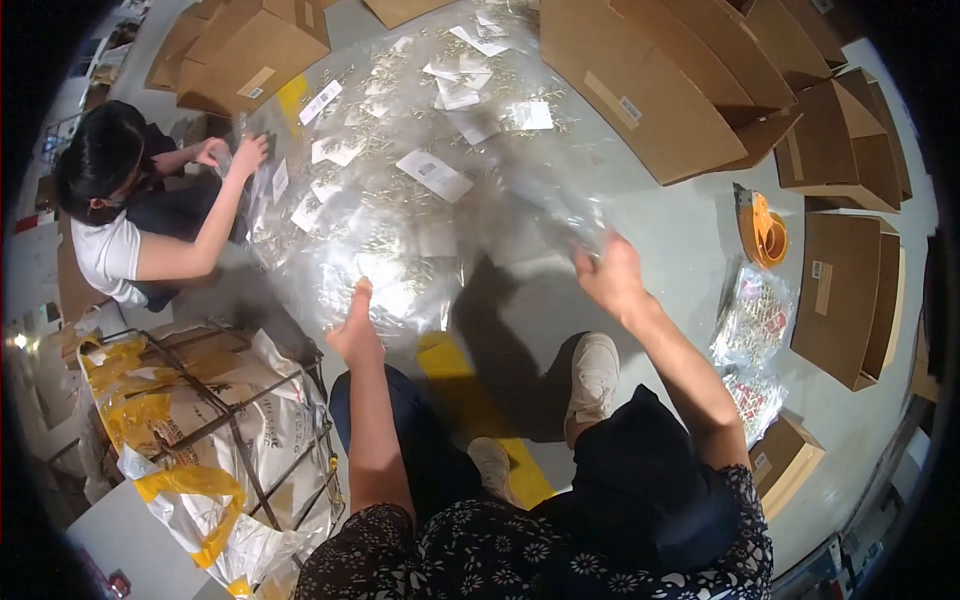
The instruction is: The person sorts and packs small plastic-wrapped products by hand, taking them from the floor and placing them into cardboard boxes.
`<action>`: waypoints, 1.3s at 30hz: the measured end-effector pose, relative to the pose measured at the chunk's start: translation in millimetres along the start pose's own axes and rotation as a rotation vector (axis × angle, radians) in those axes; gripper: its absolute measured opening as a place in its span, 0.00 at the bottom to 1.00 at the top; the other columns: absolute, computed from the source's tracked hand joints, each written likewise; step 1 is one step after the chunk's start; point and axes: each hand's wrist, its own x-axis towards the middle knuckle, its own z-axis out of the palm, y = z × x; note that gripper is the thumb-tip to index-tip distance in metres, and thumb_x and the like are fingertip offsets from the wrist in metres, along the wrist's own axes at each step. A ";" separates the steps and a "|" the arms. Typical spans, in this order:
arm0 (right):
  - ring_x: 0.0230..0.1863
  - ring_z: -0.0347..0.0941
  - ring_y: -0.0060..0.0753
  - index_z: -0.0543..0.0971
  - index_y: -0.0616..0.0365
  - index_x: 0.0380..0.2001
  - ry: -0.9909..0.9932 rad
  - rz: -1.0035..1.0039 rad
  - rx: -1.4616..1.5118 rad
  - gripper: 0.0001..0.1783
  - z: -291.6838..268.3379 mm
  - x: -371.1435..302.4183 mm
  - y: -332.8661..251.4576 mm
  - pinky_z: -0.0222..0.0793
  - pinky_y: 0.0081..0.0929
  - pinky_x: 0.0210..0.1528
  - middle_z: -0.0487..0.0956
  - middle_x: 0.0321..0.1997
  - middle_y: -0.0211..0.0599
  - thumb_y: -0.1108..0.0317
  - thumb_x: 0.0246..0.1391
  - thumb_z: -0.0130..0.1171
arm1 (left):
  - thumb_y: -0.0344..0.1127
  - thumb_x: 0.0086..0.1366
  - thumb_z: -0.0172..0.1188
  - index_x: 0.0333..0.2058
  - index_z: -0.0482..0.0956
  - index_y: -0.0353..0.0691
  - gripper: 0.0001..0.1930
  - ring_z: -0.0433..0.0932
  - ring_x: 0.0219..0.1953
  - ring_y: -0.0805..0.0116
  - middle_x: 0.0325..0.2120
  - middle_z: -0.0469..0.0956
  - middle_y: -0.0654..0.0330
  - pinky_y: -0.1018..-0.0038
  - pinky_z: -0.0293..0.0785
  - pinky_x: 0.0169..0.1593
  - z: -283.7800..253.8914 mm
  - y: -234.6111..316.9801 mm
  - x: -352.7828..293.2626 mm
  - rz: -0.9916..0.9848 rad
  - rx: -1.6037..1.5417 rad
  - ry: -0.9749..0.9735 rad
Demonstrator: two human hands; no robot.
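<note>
My right hand (612, 277) is closed on the near end of a clear plastic bag (562, 203), whose far part is smeared by motion. My left hand (357, 325) is closed on the near edge of another clear plastic bag (385, 255) with small gold-coloured sprigs in it. Beyond both hands lies a wide spread of similar clear bags (400, 110), many with white labels (434, 175). What exactly the right hand's bag contains is too blurred to tell.
At the left a person (110, 235) crouches, handling a clear bag. Open cardboard boxes (660, 80) line the back and right. An orange tape dispenser (762, 232) and bags with red pieces (755, 318) lie on the right. A wire-framed bin (225, 415) stands near left.
</note>
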 end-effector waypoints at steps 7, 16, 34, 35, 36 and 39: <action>0.46 0.73 0.53 0.66 0.59 0.55 -0.171 -0.282 -0.088 0.32 36.3 3.9 -41.2 0.72 0.41 0.46 0.74 0.48 0.47 0.72 0.42 0.59 | 0.29 0.49 0.71 0.50 0.70 0.24 0.31 0.72 0.44 0.67 0.46 0.74 0.55 0.72 0.67 0.52 -3.6 -16.3 -40.8 0.062 0.030 -0.178; 0.48 0.73 0.50 0.66 0.63 0.52 -0.220 -0.078 -0.006 0.31 25.1 -113.1 25.2 0.69 0.43 0.51 0.72 0.49 0.54 0.70 0.41 0.58 | 0.31 0.47 0.73 0.43 0.77 0.31 0.23 0.77 0.35 0.74 0.36 0.80 0.60 0.75 0.73 0.42 10.6 -21.2 -112.0 0.095 0.172 -0.531; 0.62 0.60 0.59 0.49 0.62 0.65 -0.106 0.278 0.357 0.43 -9.6 -58.9 47.0 0.57 0.39 0.64 0.63 0.59 0.63 0.60 0.51 0.56 | 0.37 0.47 0.67 0.46 0.74 0.35 0.26 0.80 0.42 0.57 0.38 0.79 0.48 0.66 0.74 0.45 160.3 -36.2 -156.2 0.173 0.423 -1.132; 0.63 0.58 0.59 0.49 0.62 0.66 -0.141 0.284 0.401 0.44 -10.7 -65.1 46.9 0.56 0.39 0.64 0.62 0.60 0.62 0.60 0.50 0.57 | 0.35 0.47 0.67 0.47 0.74 0.36 0.26 0.79 0.42 0.58 0.39 0.79 0.49 0.66 0.73 0.46 157.8 -35.4 -160.3 0.221 0.413 -1.079; 0.63 0.58 0.59 0.49 0.62 0.66 -0.136 0.294 0.402 0.44 -12.7 -66.5 49.1 0.56 0.39 0.64 0.62 0.60 0.62 0.60 0.50 0.57 | 0.33 0.47 0.67 0.48 0.74 0.37 0.26 0.79 0.43 0.59 0.40 0.79 0.51 0.67 0.73 0.47 156.7 -35.1 -163.5 0.269 0.402 -1.024; 0.64 0.55 0.58 0.49 0.61 0.66 -0.212 0.201 0.365 0.44 -22.5 -60.8 57.9 0.53 0.38 0.66 0.63 0.60 0.61 0.60 0.50 0.56 | 0.31 0.51 0.64 0.48 0.72 0.34 0.24 0.77 0.44 0.65 0.42 0.78 0.54 0.72 0.70 0.49 159.2 -34.1 -156.1 0.206 0.311 -1.144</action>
